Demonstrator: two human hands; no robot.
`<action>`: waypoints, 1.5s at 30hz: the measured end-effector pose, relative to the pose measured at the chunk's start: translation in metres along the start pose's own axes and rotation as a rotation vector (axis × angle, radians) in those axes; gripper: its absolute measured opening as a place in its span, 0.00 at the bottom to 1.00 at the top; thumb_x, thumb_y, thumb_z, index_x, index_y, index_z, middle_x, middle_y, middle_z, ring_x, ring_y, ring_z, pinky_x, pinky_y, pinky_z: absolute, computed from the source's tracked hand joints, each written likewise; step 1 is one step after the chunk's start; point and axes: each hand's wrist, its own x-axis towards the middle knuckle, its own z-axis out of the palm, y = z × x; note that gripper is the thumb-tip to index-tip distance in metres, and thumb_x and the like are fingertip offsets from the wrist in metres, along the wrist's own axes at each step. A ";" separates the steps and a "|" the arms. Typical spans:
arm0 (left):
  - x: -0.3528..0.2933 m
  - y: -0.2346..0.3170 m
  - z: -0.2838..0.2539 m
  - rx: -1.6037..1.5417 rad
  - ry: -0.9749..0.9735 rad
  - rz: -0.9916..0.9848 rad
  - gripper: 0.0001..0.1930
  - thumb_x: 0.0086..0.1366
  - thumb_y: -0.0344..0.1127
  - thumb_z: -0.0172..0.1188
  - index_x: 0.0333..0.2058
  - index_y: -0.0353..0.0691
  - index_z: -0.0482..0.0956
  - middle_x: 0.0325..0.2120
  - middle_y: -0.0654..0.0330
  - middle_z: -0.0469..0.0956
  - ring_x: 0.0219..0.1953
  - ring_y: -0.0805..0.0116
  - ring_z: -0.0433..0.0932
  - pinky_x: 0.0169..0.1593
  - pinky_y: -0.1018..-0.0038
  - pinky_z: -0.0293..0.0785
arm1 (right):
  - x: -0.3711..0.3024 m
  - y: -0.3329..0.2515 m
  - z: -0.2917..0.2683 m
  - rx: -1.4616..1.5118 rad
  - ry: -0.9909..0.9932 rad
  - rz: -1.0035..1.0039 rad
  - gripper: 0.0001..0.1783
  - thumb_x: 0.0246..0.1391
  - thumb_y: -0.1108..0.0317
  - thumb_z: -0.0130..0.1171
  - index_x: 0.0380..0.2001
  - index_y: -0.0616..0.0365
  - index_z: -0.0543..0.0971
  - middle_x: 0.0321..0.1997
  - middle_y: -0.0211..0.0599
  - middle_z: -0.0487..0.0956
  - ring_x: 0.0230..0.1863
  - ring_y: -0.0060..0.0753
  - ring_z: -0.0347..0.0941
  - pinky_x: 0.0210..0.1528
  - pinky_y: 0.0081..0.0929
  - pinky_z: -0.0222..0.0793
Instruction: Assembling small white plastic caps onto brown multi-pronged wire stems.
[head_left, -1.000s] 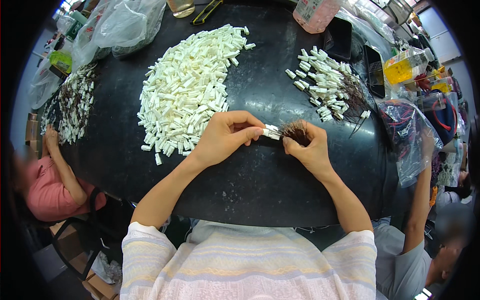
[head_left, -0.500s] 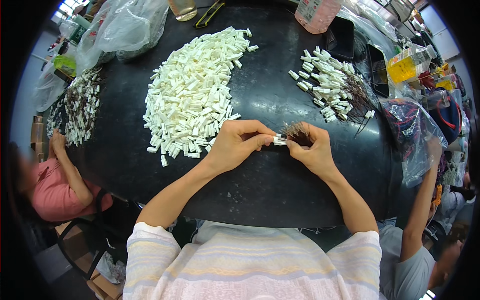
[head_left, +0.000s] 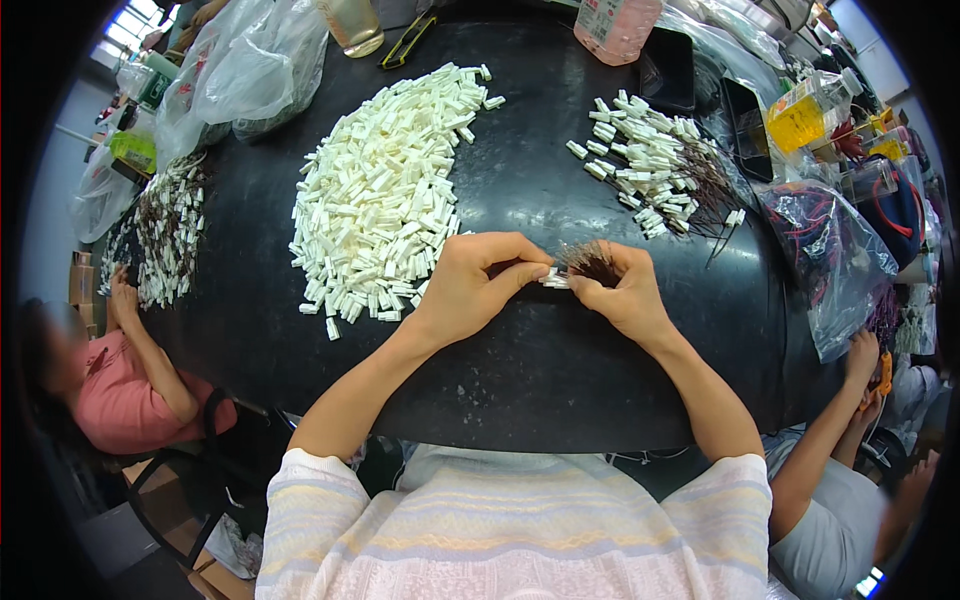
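"Left hand (head_left: 480,280), right hand (head_left: 627,290): what do we have in them?"

"White connector housings (head_left: 556,279) sit between them, over the black counter (head_left: 500,400). Our left thumb and forefinger pinch one end, and our right fingers are curled closed around brown wires (head_left: 592,258)."

"And beyond that, what do we see?"

"We have a heap of loose white housings (head_left: 385,190) past the left hand, wired housings (head_left: 650,165) past the right, and a utility knife (head_left: 408,42) beyond the heap."
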 end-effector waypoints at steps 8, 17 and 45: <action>0.001 -0.003 0.001 -0.190 0.050 -0.099 0.04 0.53 0.25 0.58 0.29 0.32 0.78 0.21 0.61 0.77 0.22 0.80 0.71 0.28 0.83 0.67 | 0.000 -0.003 -0.001 0.012 -0.034 -0.009 0.05 0.45 0.75 0.58 0.28 0.63 0.74 0.24 0.21 0.71 0.26 0.10 0.63 0.28 0.12 0.59; -0.002 -0.005 0.002 0.010 -0.023 -0.004 0.05 0.56 0.25 0.57 0.31 0.31 0.78 0.24 0.63 0.76 0.25 0.81 0.70 0.29 0.85 0.65 | -0.002 -0.002 0.001 0.053 0.038 -0.037 0.04 0.45 0.76 0.57 0.26 0.64 0.74 0.23 0.21 0.71 0.26 0.10 0.63 0.28 0.12 0.59; 0.023 -0.021 -0.062 1.070 0.228 0.303 0.07 0.47 0.23 0.58 0.29 0.34 0.78 0.35 0.59 0.74 0.37 0.60 0.69 0.37 0.70 0.69 | 0.003 -0.011 -0.003 0.130 -0.065 0.019 0.05 0.51 0.74 0.51 0.32 0.64 0.73 0.18 0.29 0.73 0.21 0.13 0.62 0.23 0.13 0.53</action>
